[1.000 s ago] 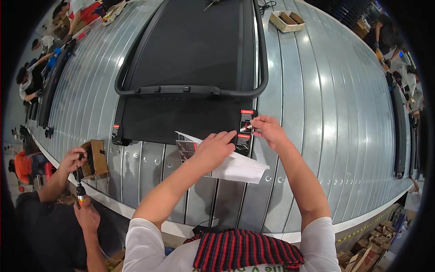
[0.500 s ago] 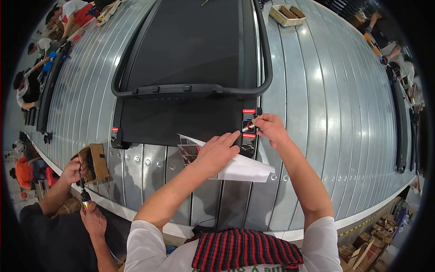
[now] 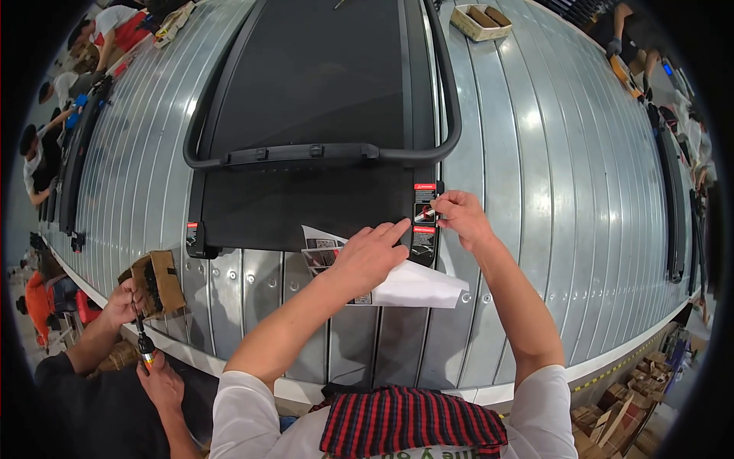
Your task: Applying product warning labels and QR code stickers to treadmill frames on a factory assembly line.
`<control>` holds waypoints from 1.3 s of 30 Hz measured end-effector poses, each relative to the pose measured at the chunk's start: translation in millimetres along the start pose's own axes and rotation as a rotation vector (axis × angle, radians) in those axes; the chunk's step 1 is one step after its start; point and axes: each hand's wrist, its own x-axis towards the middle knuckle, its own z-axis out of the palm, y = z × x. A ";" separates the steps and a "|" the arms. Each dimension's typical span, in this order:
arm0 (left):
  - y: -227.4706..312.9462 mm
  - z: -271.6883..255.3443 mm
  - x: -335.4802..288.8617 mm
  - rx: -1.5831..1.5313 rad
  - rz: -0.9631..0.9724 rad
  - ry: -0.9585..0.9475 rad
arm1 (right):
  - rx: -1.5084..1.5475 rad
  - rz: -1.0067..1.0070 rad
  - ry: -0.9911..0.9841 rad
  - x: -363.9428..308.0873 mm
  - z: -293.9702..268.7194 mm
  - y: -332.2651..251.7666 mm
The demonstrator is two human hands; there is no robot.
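Note:
A black treadmill (image 3: 321, 84) lies lengthwise ahead of me, its near end facing me. On its right near corner is a narrow black, red and white sticker (image 3: 423, 240). My right hand (image 3: 465, 220) pinches that sticker's right edge between thumb and index finger. My left hand (image 3: 371, 258) rests over a sheet of stickers (image 3: 319, 256) with white backing paper (image 3: 420, 286). Its visible fingers are stretched out and the index fingertip reaches the sticker's left edge. The palm hides the middle of the sheet; any curled lower fingers are out of sight.
A curved black handrail (image 3: 306, 153) crosses the treadmill. A smaller sticker (image 3: 194, 234) is on its left corner. At lower left a co-worker holds a power screwdriver (image 3: 145, 344) beside a cardboard box (image 3: 162, 279). Another open box (image 3: 480, 21) stands on the ridged metal table (image 3: 535, 229).
The whole view has shifted slightly. Both my hands keep nearly the same places at the sticker, with the right fingers still pinching its edge. The co-worker's screwdriver has barely moved.

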 end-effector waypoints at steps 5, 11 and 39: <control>-2.9 -3.6 0.2 -0.002 0.020 -0.019 | -0.025 0.002 -0.032 -0.3 -1.9 0.6; -4.9 -5.4 4.4 -0.040 0.039 -0.034 | -0.063 0.012 -0.030 1.3 -6.4 3.1; 0.6 -6.3 26.6 0.049 0.075 -0.116 | -0.512 -0.303 0.130 3.4 3.9 8.2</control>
